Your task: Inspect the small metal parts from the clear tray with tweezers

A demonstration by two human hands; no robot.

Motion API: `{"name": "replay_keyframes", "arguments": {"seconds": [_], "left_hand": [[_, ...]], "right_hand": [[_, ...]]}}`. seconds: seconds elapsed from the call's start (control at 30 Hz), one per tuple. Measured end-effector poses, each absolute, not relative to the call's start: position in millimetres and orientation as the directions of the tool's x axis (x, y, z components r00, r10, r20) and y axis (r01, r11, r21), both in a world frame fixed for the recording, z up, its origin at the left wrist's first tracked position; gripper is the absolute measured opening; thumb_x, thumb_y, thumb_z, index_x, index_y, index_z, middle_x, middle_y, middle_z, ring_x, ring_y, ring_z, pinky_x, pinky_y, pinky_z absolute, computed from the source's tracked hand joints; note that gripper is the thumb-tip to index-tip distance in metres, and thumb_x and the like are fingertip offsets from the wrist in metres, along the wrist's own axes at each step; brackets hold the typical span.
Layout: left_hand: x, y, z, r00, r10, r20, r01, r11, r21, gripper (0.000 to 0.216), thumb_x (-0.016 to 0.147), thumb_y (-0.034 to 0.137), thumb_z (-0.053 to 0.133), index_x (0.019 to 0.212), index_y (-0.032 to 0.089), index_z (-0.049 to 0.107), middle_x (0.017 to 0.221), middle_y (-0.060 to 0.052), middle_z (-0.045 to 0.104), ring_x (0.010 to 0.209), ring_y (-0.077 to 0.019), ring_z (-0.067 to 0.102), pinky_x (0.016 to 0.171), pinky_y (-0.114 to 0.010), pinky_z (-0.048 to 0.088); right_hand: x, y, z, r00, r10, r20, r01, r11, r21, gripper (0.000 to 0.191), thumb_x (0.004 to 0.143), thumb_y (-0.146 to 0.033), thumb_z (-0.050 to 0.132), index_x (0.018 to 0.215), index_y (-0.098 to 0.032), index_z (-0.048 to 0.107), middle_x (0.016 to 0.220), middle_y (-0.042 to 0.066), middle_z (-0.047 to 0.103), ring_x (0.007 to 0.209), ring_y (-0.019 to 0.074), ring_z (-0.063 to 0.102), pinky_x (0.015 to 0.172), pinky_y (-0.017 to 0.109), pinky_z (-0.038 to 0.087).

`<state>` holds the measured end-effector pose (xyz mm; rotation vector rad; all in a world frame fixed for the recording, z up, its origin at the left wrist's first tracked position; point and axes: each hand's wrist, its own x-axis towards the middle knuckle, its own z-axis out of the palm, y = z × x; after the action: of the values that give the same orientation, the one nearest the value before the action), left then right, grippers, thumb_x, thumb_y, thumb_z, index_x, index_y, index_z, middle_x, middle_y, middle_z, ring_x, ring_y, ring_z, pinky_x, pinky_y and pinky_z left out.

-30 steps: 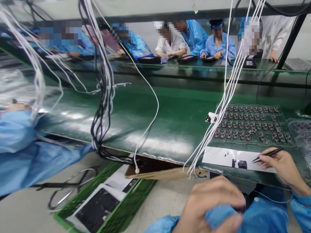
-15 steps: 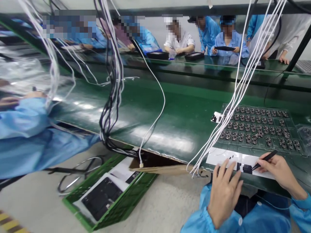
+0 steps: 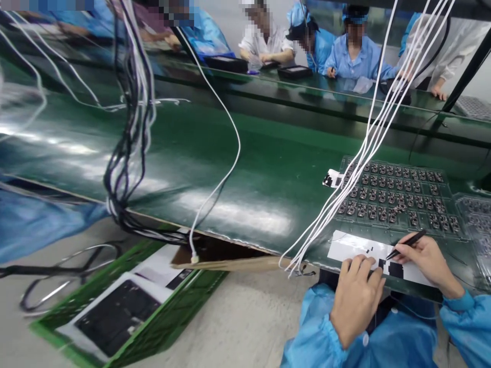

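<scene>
A white backing sheet with black sticker pieces lies at the bench's front edge. My right hand grips black tweezers between thumb and fingers, tips down by a small black piece on the sheet. My left hand rests its fingertips on the sheet's near edge, fingers bent and slightly apart, with nothing visible in them. Behind the sheet, a clear tray holds rows of small metallic parts. A smaller white sheet with black pieces sits at the tray's left corner.
White cables hang down left of the tray, and a black-and-white bundle hangs further left. A green crate stands on the floor below the bench. Another clear tray lies at right. Several people work across the line.
The view has shifted right and down. The tweezer tips have moved left, from the large black piece to beside the smaller ones. My left fingers have drawn closer together and bent more.
</scene>
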<state>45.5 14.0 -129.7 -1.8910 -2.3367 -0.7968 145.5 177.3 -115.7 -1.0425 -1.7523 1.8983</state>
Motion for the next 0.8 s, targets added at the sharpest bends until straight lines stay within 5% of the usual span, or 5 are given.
{"name": "replay_keyframes", "arguments": {"seconds": [0.27,0.8], "left_hand": [[41.3,18.7,-127.0,-0.196,0.948,0.250,0.944,0.114,0.309,0.026,0.086,0.022,0.051,0.112,0.023,0.056,0.100,-0.006,0.053,0.089,-0.0236,0.047,0.069,-0.039,0.040],[38.4,18.3,-135.5,-0.250,0.921,0.299,0.893,0.099,0.440,0.019,0.087,0.023,0.052,0.104,0.024,0.060,0.095,-0.006,0.052,0.087,-0.0227,0.047,0.069,-0.038,0.037]], "right_hand": [[144.8,176.9,-120.2,-0.675,0.689,-0.266,0.252,-0.124,-0.960,0.039,0.055,-0.048,0.080,0.068,-0.016,0.061,0.058,0.005,0.069,0.053,0.0197,0.067,0.050,0.027,0.055],[143.4,176.3,-119.9,-0.670,0.693,-0.267,0.237,-0.141,-0.961,0.037,0.059,-0.047,0.078,0.066,-0.015,0.062,0.054,0.005,0.068,0.051,0.0191,0.066,0.048,0.025,0.053]]}}
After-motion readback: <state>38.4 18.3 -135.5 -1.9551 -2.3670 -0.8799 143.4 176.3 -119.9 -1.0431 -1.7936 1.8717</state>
